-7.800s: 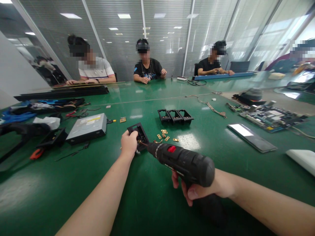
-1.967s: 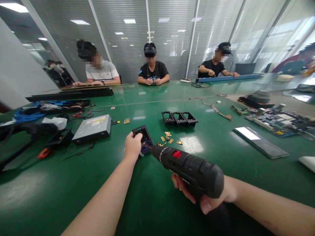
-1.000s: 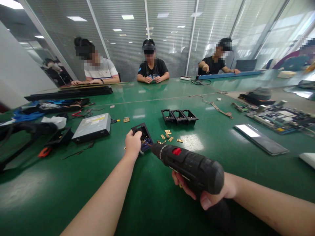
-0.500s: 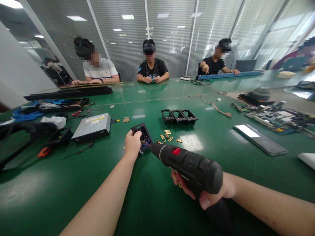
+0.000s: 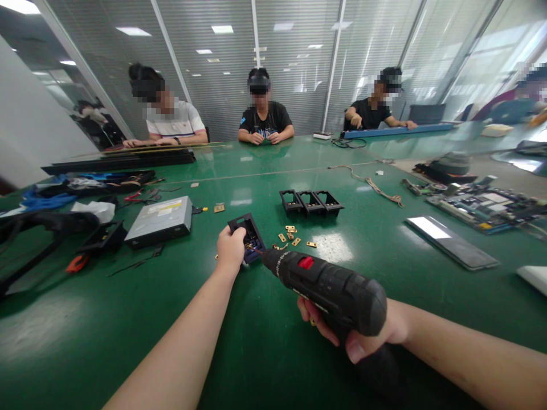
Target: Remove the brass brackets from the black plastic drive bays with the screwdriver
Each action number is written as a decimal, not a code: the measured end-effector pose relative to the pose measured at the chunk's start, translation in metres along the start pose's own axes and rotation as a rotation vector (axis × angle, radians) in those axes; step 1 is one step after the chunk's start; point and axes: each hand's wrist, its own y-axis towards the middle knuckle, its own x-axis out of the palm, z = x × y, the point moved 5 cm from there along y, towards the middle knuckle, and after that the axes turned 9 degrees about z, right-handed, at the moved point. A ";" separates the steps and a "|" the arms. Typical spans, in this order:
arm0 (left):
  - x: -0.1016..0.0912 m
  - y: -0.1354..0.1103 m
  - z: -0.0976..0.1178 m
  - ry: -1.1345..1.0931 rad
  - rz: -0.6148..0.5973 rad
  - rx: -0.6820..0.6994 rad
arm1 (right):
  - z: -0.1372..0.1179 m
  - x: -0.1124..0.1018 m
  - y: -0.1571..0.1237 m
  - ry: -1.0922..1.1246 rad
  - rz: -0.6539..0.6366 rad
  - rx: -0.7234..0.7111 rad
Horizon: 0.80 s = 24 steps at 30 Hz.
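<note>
A black plastic frame [image 5: 253,234] is tilted up off the green table, its near side toward me. My left hand [image 5: 231,249] is closed on its left edge, thumb over the inside. Wrapped round the handle of a black cordless drill [image 5: 329,287] with a red switch is my right hand [image 5: 359,336]. The drill points left, and its bit reaches into the frame; the exact contact point is too small to tell. Small brass plates [image 5: 296,242] lie loose just beyond the chuck. Behind them, three similar black frames [image 5: 311,201] stand in a row.
A silver optical drive [image 5: 160,221] lies to the left, beside cables and another black frame [image 5: 102,236]. On the right are a phone [image 5: 453,242], circuit boards [image 5: 482,202] and a twisted cable [image 5: 380,191]. Co-workers sit along the far edge, one with a long blue bar [image 5: 397,131].
Both hands, the drill and the frame stay almost exactly where they were. No other clear change shows on the table.
</note>
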 end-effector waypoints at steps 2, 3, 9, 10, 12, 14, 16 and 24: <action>0.000 0.000 0.000 0.004 -0.003 0.001 | 0.001 0.000 0.000 -0.008 -0.009 0.007; 0.000 0.000 -0.001 0.005 -0.004 0.001 | 0.001 -0.001 -0.001 -0.011 -0.009 0.013; 0.000 0.003 -0.004 0.014 0.003 0.023 | 0.004 -0.001 -0.001 -0.005 -0.007 0.026; 0.000 0.004 -0.005 0.015 0.003 0.026 | 0.004 -0.001 -0.001 -0.002 -0.009 0.024; 0.000 0.004 -0.006 0.013 0.000 0.025 | 0.004 -0.001 -0.001 0.006 -0.010 0.022; 0.001 0.004 -0.005 0.009 -0.003 0.022 | 0.003 -0.001 -0.001 0.010 -0.011 0.018; 0.001 0.003 -0.004 0.011 -0.004 0.023 | 0.002 -0.001 -0.001 0.007 -0.008 0.022; 0.000 0.003 -0.004 0.017 0.000 0.019 | 0.005 -0.002 -0.002 0.018 -0.012 0.036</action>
